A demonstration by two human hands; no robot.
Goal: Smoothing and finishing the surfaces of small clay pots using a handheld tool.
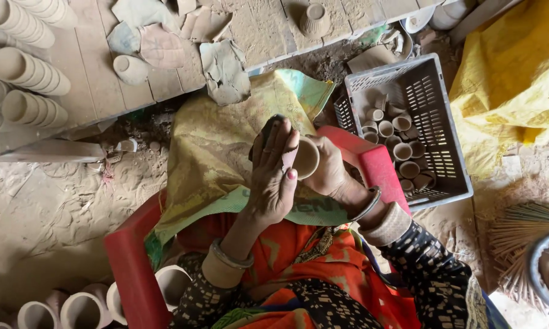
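My right hand (332, 170) grips a small unfired clay cup (305, 158), its open mouth turned toward my left hand. My left hand (273, 176) presses a small dark piece of material (268, 129) flat against the cup's side, fingers extended. Both hands work above a dusty yellow-green sack cloth (216, 146) spread over my lap. I sit on a red plastic chair (131, 262).
A grey plastic crate (445, 134) with several clay cups stands to the right. Rows of stacked clay cups (24, 67) lie on a wooden board at upper left, with broken clay shards (224, 70). More cups (82, 309) stand at lower left. A yellow cloth (512, 79) lies right.
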